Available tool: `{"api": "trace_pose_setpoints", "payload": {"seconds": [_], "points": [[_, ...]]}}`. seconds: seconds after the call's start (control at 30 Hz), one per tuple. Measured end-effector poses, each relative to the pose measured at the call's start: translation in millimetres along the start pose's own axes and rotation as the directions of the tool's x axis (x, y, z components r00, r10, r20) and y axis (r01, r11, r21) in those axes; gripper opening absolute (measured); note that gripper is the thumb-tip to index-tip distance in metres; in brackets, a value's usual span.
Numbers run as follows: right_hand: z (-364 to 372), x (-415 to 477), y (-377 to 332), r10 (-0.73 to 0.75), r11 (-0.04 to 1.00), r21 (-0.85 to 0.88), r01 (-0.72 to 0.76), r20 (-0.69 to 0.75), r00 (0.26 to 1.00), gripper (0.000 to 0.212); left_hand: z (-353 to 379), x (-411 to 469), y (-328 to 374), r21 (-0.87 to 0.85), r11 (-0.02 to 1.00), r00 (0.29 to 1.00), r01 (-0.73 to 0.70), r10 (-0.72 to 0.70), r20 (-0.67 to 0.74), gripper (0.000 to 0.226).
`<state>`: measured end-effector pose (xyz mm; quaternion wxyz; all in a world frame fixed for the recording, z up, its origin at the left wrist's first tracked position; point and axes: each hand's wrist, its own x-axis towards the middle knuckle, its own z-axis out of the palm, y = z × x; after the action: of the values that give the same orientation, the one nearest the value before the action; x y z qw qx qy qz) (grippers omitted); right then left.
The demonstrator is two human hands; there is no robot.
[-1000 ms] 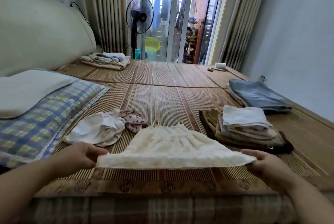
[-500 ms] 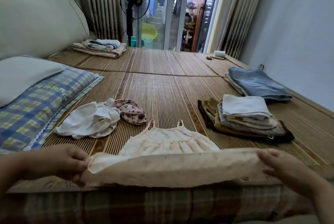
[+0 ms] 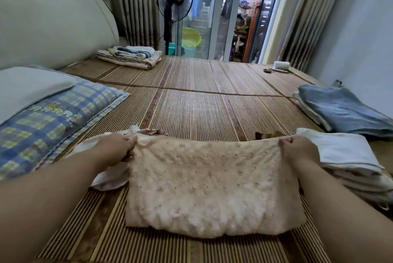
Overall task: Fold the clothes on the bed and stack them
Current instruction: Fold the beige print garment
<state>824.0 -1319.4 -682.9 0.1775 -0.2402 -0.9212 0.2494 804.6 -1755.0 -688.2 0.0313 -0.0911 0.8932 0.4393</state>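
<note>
Cream dress [image 3: 212, 188], lower middle: left hand [image 3: 116, 148] and right hand [image 3: 297, 149] pinch its top corners; lay them down level and smooth

Left hand [image 3: 114, 148] and right hand [image 3: 297, 149] are gripping the cream dress [image 3: 212, 186] far corners, near the mat's [image 3: 202, 109] front edge.
</note>
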Motion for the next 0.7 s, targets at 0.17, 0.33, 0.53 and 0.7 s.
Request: {"api": "trace_pose_setpoints", "payload": {"seconds": [0.17,0.33,0.53,0.7], "points": [[40.9,-1.7,-9.1,-0.024,1.000,-0.007,0.024,-0.033,0.999,0.027,40.8,4.7,5.5,0.050,0.999,0.990,0.012,-0.005,-0.138,0.020],[77.4,-75.4,-23.5,-0.359,0.927,-0.060,0.371,0.147,0.922,0.042,75.9,-30.0,-11.8,0.527,0.662,0.827,-0.533,0.540,0.157,0.067],[119.2,-133.6,-11.1,-0.115,0.885,-0.301,0.355,0.598,0.793,0.096,108.3,-36.8,-42.5,0.638,0.496,0.789,-0.589,0.180,0.588,0.088],[90.5,-115.5,-14.1,-0.229,0.795,-0.292,0.531,0.667,0.709,0.075,107.4,-66.5,-40.4,0.678,0.562,0.838,-0.475,0.053,0.543,0.108]]}}
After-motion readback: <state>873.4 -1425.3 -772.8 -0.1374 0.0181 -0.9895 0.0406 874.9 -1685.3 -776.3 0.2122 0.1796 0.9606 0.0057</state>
